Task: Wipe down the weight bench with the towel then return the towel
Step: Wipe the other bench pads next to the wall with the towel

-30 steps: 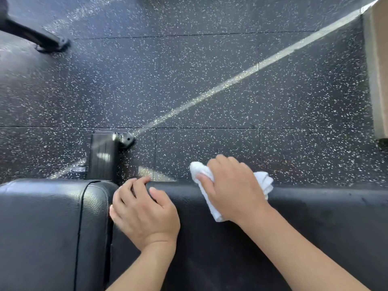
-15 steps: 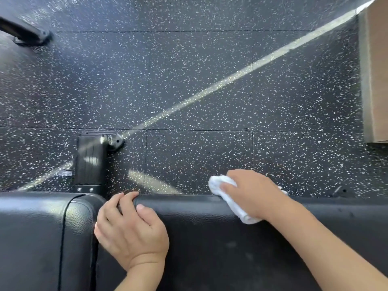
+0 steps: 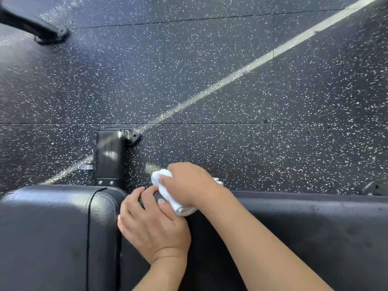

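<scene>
Since half a second ago the right hand has slid the towel leftward along the far edge of the weight bench until it meets the left hand. The towel is white, bunched into a small wad, and sits at the far edge of the long back pad, just right of the gap between the pads, about 6 o'clock in the view. The right hand's fingers are curled over it and clamp it down against the padding. The left hand rests on the same pad at 7 o'clock, fingers bent over the far edge and touching the towel, gripping nothing loose. The bench is black, grained vinyl with a stitched seam on the seat pad at 8 o'clock. A black frame foot stands on the speckled rubber floor beyond.
</scene>
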### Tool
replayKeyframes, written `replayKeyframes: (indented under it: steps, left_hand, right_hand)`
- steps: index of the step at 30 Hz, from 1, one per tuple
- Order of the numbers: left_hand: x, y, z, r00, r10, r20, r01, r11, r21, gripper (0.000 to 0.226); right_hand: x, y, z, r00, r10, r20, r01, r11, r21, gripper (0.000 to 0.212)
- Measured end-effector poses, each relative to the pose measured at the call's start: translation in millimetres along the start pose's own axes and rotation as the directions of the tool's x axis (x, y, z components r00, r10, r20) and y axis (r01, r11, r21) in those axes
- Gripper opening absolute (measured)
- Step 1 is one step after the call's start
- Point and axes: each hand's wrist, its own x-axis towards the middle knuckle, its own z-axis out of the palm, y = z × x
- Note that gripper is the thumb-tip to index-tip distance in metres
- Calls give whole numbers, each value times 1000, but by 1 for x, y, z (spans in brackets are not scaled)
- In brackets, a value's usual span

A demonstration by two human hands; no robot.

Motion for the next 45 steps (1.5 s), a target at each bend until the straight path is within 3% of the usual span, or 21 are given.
replayKeyframes:
  steps: [3,9,11,14,18,21,26,28,30,32,34,37,40,45]
  left_hand:
    - [-1,1,-2,1000,14,3,-14,1000,11,38]
    - [-1,4,-6,1000,14,17,-14,1000,1,36]
    - [0,4,-6,1000,10,25,-10,1000,1,36]
    - [1,4,-8,999,2,49,-2,1000,-13,35]
    - [1,0,-6,998,-2,69,5,999,-44,31]
    - [1,-2,-7,995,-7,96,14,997,-75,28]
    - [3,0,-18,980,-27,198,55,989,-136,30]
    - [4,-11,-24,975,40,219,6,978,-208,36]
    - [6,-37,-32,935,229,269,-161,954,-254,48]
    - [10,-79,-42,817,490,303,-417,866,-276,59]
    - [16,-128,-57,706,616,349,-539,787,-301,67]
    - [19,-191,-79,637,665,390,-643,737,-208,70]
    - [19,-226,-92,663,663,348,-611,748,-261,60]
    - [11,-213,-99,680,667,306,-602,745,-288,43]
  right_hand:
    - [-27,23,-8,998,-4,-67,0,998,-60,24]
    - [-104,104,-35,944,250,-217,-283,950,-136,38]
    - [-104,107,-23,924,185,-333,-262,944,-202,35]
    - [-81,72,6,865,-32,-500,-115,958,-261,32]
    - [-34,14,34,823,-216,-525,50,949,-312,28]
    - [-15,1,31,898,-148,-414,59,974,-220,29]
    - [-24,4,36,880,-124,-458,11,970,-242,32]
    - [-24,3,44,824,-164,-543,-12,952,-306,32]
    - [-24,-2,54,740,-245,-626,-28,919,-393,32]
    - [-25,-16,71,656,-296,-694,-61,896,-440,32]
    - [-25,-37,92,573,-320,-755,-87,892,-444,31]
    - [-23,-76,136,552,-394,-735,-14,877,-481,24]
    - [-27,-99,185,562,-502,-658,111,834,-541,19]
    - [-48,-68,191,489,-610,-623,198,774,-602,14]
